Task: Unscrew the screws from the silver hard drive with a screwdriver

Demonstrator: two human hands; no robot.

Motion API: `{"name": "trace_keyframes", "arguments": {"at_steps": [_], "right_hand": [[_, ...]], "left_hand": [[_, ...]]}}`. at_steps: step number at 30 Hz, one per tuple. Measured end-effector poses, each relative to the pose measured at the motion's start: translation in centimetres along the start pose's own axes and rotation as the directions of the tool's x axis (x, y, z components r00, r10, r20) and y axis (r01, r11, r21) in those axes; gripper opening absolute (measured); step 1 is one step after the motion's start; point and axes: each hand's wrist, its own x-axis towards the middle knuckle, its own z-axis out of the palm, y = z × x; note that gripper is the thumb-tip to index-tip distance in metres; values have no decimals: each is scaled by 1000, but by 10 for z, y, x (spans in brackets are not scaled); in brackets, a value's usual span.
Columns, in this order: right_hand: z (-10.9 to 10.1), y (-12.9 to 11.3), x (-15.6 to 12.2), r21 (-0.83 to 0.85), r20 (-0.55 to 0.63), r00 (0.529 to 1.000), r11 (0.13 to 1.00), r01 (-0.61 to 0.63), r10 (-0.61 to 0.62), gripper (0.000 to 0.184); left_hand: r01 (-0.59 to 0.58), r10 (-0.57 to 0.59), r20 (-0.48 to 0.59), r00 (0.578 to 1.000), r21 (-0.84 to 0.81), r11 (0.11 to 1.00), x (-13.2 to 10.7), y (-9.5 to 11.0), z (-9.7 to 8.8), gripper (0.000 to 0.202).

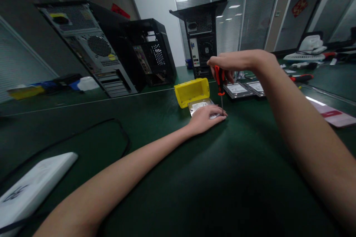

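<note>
My right hand (226, 67) is wrapped round the red and black handle of a screwdriver (219, 77), which stands upright with its shaft pointing down. The screwdriver's tip meets the near right edge of a hard disk drive (197, 104) lying on the green table. My left hand (207, 118) lies over that drive, with thumb and fingers gripping its right end beside the tip. Much of the drive is hidden under this hand. Just behind it sits an open yellow plastic box (191, 92).
Two more hard drives (238, 89) lie right of the screwdriver. Computer cases (102, 52) stand along the back. A white block-shaped device (36, 181) and a black cable (119, 127) are at left. A pink-and-white flat item (333, 113) and a red-handled tool (302, 78) lie at right.
</note>
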Motion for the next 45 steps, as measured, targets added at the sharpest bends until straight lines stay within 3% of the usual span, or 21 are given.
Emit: {"name": "trace_keyframes", "arguments": {"at_steps": [7, 18, 25, 35, 45], "right_hand": [[1, 0, 2, 43, 30, 998, 998, 54, -55, 34], [-5, -6, -3, -48, 102, 990, 994, 98, -93, 45], [-3, -4, -1, -113, 52, 997, 992, 55, -49, 42], [-4, -3, -1, -139, 10, 1000, 990, 15, -14, 58], [-5, 2, -3, -64, 72, 993, 993, 96, -92, 37]], "left_hand": [[11, -11, 9, 1000, 5, 1000, 0, 1, -1, 27], [27, -27, 13, 1000, -5, 1000, 0, 4, -2, 27], [30, -30, 9, 999, -9, 999, 0, 5, -2, 26], [33, -33, 6, 999, -3, 999, -1, 4, -2, 27], [47, -47, 11, 999, -4, 999, -1, 4, -2, 27]]}}
